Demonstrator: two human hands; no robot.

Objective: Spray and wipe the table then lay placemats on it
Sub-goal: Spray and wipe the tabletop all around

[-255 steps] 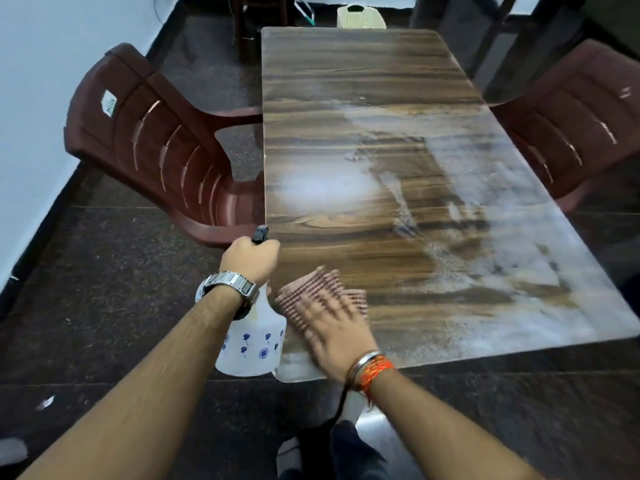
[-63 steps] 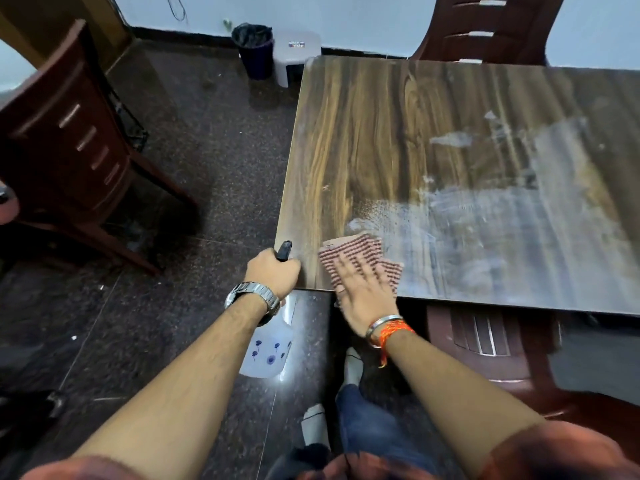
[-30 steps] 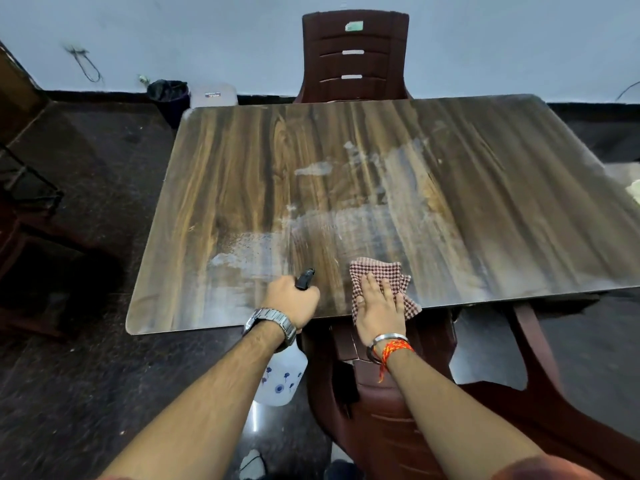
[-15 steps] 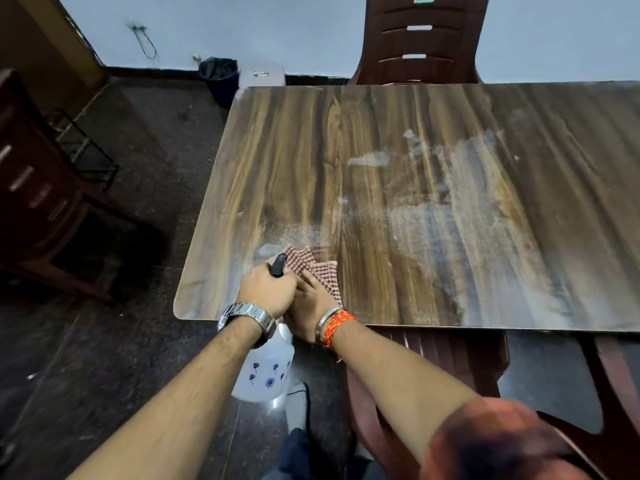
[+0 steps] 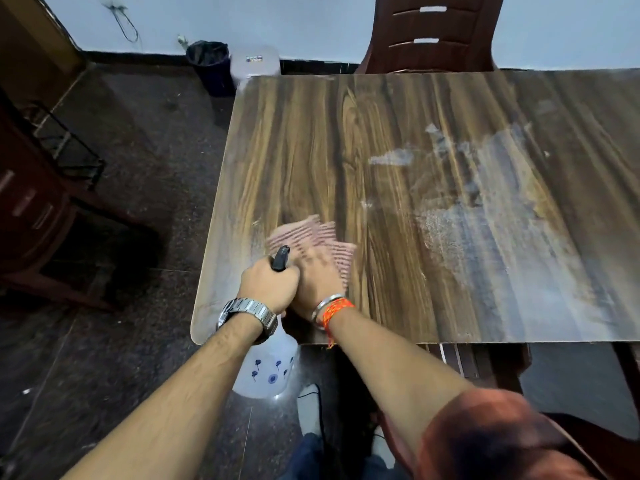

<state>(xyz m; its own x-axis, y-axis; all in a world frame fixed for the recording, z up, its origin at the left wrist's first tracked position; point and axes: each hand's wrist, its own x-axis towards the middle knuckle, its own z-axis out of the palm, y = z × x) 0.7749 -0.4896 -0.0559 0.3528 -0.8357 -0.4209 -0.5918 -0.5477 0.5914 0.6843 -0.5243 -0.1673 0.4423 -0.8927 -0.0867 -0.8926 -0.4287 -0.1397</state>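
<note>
Wiping near the table's point(image 5: 294, 140) front-left corner, the right hand point(image 5: 320, 277) presses flat, fingers spread, on the blurred cloth point(image 5: 311, 230). The left hand point(image 5: 268, 285) is wrapped tight round the bottle point(image 5: 265, 370), which hangs just off the table edge, touching the right hand. The crowded hands could knock together and jolt the bottle. Foam streaks point(image 5: 485, 216) lie well to the right and could dry unwiped. No placemats are in view.

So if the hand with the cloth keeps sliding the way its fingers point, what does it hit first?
Probably nothing: the right hand, flat on the cloth, points away across bare table. Past the far edge there's only floor and wall, as far as I can tell.
</note>
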